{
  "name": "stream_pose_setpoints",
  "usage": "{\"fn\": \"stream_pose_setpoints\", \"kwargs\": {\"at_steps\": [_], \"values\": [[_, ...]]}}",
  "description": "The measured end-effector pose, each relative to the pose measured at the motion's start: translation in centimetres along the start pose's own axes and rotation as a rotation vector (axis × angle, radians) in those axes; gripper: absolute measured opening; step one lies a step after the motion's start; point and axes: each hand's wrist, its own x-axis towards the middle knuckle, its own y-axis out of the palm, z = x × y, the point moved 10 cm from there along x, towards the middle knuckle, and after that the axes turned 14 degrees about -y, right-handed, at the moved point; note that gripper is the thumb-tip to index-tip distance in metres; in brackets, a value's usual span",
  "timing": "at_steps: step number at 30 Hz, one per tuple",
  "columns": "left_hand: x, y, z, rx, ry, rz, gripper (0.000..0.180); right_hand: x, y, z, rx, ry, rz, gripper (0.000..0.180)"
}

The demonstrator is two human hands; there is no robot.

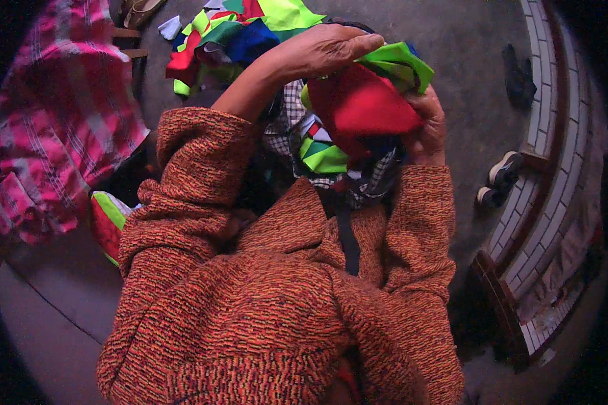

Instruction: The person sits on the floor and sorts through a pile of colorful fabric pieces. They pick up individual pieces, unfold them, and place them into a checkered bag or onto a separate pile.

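Both arms reach forward, and between the hands hangs a red cloth piece (365,108) with a bright green cloth piece (402,64) along its upper edge. My left hand (338,47) is bent over the top left of the cloth, with its fingers closed at the green edge. At the right side, my right hand (429,125) grips the cloth, its fingers partly hidden behind it. Below lies a checked black-and-white cloth (287,125) over my lap. Green and white scraps (324,156) rest on it.
A heap of green, red and blue cloth scraps (250,40) lies ahead on the grey floor. A pink plaid cloth (61,128) hangs at the left, near a red-and-green item (106,226). Dark shoes (503,177) stand by the tiled step (520,209) on the right.
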Motion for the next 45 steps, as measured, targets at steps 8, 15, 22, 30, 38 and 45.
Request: {"fn": "stream_pose_setpoints", "kwargs": {"at_steps": [8, 15, 22, 30, 38, 45], "values": [[-1.0, 0.4, -0.8, -0.144, -0.080, 0.104, 0.059, 0.0, -3.0, -0.1, 0.236, 0.020, -0.214, 0.044], [-0.7, 1.3, 0.6, 0.048, -0.010, 0.136, 0.065, 0.0, -4.3, -2.3, 0.413, 0.159, -0.270, 0.037], [0.0, 0.4, 2.0, -0.141, -0.015, 0.055, 0.036, 0.8, -5.1, -2.3, 0.214, 0.091, -0.250, 0.034], [-0.6, -0.4, 2.0, -0.487, -0.164, 0.055, 0.035, 0.8, -6.8, 1.5, -1.092, -0.135, -0.316, 0.055], [-0.2, -0.1, 1.2, -0.436, -0.075, 0.030, 0.030, 1.1, 1.9, 0.5, -0.814, -0.337, 0.119, 0.097], [0.4, 0.7, 1.7, -0.211, -0.050, 0.037, 0.028, 1.1, 1.7, -0.9, -0.507, -0.206, -0.012, 0.092]]}}
